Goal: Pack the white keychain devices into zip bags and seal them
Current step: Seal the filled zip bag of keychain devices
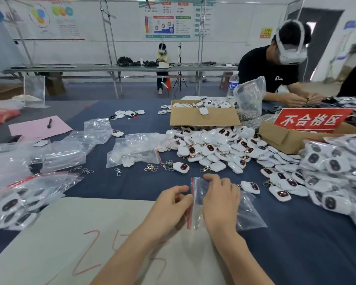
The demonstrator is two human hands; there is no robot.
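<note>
A pale matte sheet (70, 233) scrawled with red marks lies nearest, on the blue cloth tabletop (132, 186). At the left, glossy filled bags (12, 206) pile up. The left hand (173, 202) pinches the red-striped edge of a crinkled clear zip bag (249, 214). The right hand (220, 200) curls over the bag's mouth, gripping it. Rounded white keychain devices (214, 147) lie heaped beyond, to the right.

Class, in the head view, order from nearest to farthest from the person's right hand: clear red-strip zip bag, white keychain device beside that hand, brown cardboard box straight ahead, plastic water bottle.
1. Clear red-strip zip bag: held by the right hand.
2. White keychain device: just to its right.
3. Brown cardboard box: mid-table.
4. Plastic water bottle: behind the box.
</note>
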